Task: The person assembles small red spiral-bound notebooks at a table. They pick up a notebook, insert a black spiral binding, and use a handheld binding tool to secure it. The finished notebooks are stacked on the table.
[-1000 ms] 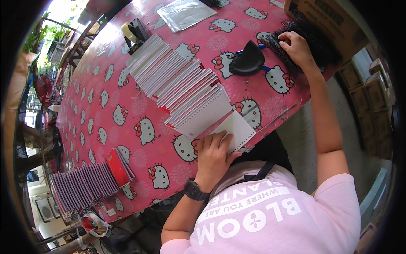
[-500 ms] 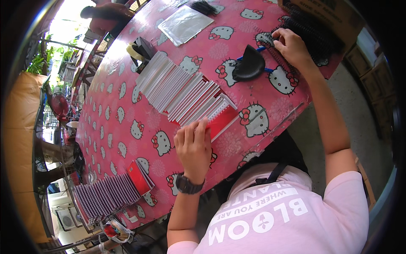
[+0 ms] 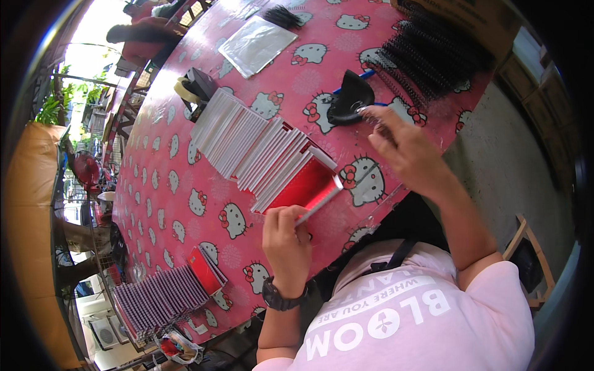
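Observation:
My left hand [image 3: 288, 247] pinches one end of a thin booklet [image 3: 320, 201] with white pages, tilted up from the front of a long row of red-and-white booklets [image 3: 247, 145]. Small holes run along the row's booklet edges. My right hand [image 3: 408, 154] is closed around a dark spiral binding coil [image 3: 385, 131], partly hidden by the fingers and blurred. It hovers right of the booklet, just below a black half-round pouch-like piece [image 3: 351, 102] with blue parts sticking out. Behind that hand lies a heap of black spiral coils [image 3: 427, 59].
At the lower left, spiral-bound notebooks [image 3: 162, 294] stand in a row, with red-covered ones [image 3: 207, 270] at the end. A tape dispenser [image 3: 197, 89], a clear plastic sheet [image 3: 258, 46] and thin black strands [image 3: 283, 17] lie farther back. A cardboard box [image 3: 489, 18] is at the far right.
My right hand has come from the coil heap toward the booklets, bringing a coil with it. My left hand has lifted the front booklet's edge away from the row.

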A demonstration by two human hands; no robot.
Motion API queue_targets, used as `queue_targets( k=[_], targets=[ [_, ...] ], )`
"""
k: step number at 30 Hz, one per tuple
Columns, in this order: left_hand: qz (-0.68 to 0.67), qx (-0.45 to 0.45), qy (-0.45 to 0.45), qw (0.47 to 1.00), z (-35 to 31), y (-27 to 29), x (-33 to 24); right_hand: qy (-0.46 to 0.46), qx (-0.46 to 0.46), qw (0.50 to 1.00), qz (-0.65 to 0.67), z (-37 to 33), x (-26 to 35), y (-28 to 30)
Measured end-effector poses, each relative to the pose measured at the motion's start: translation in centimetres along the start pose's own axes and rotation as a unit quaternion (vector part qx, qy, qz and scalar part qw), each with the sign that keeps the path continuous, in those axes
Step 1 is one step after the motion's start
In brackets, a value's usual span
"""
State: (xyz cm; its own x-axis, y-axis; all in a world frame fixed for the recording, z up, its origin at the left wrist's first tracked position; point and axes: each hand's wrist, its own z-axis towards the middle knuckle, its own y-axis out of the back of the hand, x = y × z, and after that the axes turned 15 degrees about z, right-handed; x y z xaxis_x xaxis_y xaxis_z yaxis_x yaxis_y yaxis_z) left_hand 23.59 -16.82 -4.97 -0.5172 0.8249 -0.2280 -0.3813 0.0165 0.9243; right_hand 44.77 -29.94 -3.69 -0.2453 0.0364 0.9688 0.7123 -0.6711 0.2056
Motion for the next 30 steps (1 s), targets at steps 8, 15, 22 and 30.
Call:
queue_targets(
  k=[8, 15, 22, 30],
  targets=[
    [0.117, 0.044, -0.058, 0.990, -0.4, -0.7, -1.5, 0.062, -0.057, 0.994, -0.073, 0.1, -5.0, -5.3],
    [0.180, 0.023, -0.077, 0.980, 0.5, -1.7, -1.5, 0.115, -0.065, 0.991, -0.011, 0.0, -4.4, -8.2],
    [0.146, 0.042, -0.096, 0.984, 0.3, -1.4, -1.0, 0.029, 0.203, 0.977, 0.061, -0.7, -2.7, -1.1],
    [0.133, 0.016, -0.090, 0.987, 1.0, -1.6, -0.9, 0.093, 0.234, 0.965, 0.074, 0.0, -2.7, -1.1]
  ],
)
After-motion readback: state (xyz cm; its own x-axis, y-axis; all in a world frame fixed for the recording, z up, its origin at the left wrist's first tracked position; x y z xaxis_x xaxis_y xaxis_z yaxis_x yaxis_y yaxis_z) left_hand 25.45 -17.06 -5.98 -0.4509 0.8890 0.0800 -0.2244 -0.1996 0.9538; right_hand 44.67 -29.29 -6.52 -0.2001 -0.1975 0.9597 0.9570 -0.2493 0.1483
